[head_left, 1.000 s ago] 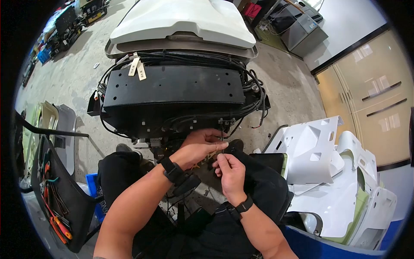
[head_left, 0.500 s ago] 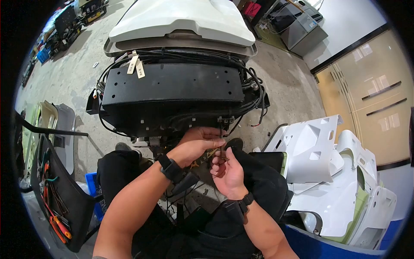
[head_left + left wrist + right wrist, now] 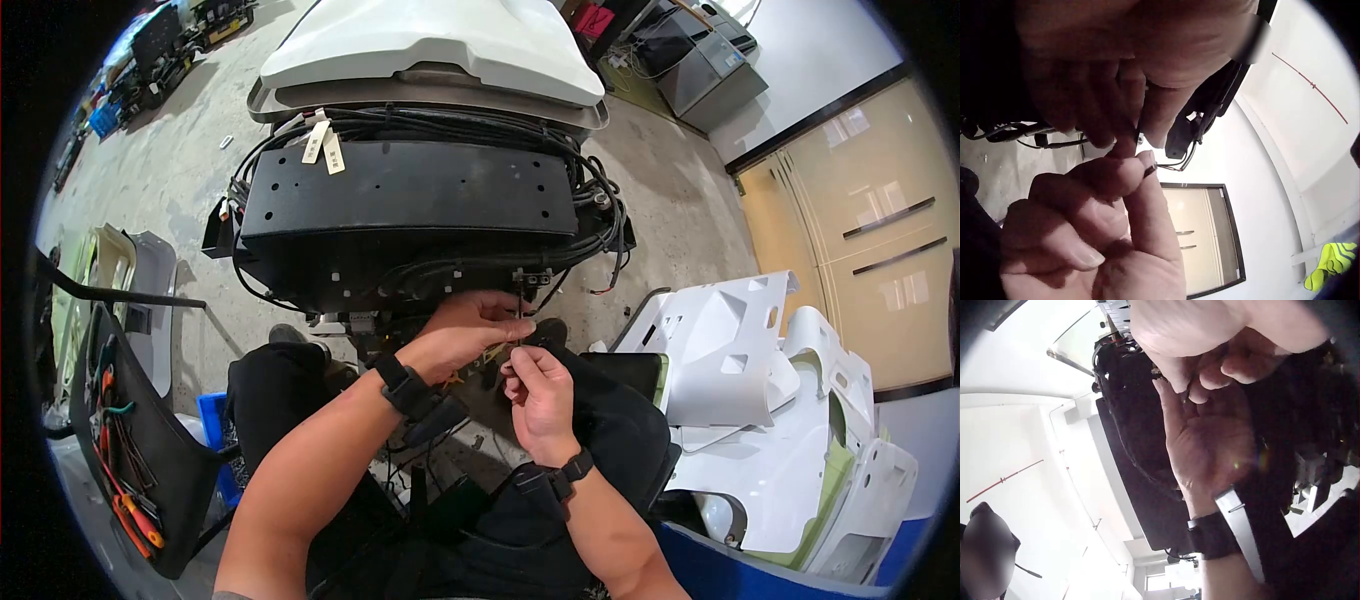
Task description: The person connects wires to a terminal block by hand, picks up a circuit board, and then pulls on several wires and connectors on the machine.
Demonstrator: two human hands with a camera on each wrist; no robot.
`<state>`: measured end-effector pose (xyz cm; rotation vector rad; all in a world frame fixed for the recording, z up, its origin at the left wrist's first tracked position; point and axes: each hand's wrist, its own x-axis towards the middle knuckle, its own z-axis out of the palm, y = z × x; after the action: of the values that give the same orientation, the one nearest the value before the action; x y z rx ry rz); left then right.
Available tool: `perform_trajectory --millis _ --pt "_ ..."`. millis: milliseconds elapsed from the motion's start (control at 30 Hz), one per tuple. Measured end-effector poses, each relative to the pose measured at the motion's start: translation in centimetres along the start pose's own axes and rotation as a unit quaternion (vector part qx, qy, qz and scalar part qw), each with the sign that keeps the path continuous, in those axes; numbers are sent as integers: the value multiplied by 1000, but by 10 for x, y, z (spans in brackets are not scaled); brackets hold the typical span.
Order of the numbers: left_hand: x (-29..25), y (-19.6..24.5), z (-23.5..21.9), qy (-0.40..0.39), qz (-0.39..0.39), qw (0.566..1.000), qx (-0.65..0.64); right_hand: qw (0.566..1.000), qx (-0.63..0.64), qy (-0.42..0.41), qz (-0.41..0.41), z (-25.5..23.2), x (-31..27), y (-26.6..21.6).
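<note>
A thin dark rod stands upright below a small bracket on the front lower edge of the black metal housing. The left hand pinches it between thumb and fingers. Just below, the right hand has its thumb and index finger together at the rod's lower end. In the left wrist view a small dark end piece shows in the right hand's pinch. The right wrist view has the right hand close against the left hand; the rod is mostly hidden there.
Black cables loop around the housing, under a white cover. A black tray with screwdrivers and pliers is at the left. White shell parts are stacked at the right. The person's knees flank both hands.
Half a second ago the right fingers were spread with the thumb raised; now thumb and index finger are closed at the rod's lower end. The left hand keeps its pinch. The head view has shifted slightly.
</note>
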<state>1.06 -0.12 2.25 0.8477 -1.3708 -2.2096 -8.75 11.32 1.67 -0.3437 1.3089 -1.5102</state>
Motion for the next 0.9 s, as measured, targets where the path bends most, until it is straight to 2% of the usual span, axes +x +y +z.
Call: perform_trajectory --millis 167,333,433,500,533,600,733,900 --pt "1 2 0 15 -7 1000 24 999 19 29 7 1 0 -3" --pt "0 4 1 26 -4 999 -34 997 36 70 23 -6 7 7" --pt "-2 5 0 11 -6 1000 -17 994 61 74 44 -7 7 10" --pt "-2 4 -1 3 -10 1000 -27 988 114 17 107 -7 6 9" --pt "-2 4 -2 -4 -13 999 -37 988 114 17 106 -7 6 9" --pt "-1 3 -3 -10 -14 999 -48 976 146 -51 152 -7 5 8" --pt "-4 7 -3 -18 -31 996 -81 974 155 -66 151 -1 2 2" --pt "-4 8 -3 -18 -28 997 -69 978 168 -78 98 -2 1 0"
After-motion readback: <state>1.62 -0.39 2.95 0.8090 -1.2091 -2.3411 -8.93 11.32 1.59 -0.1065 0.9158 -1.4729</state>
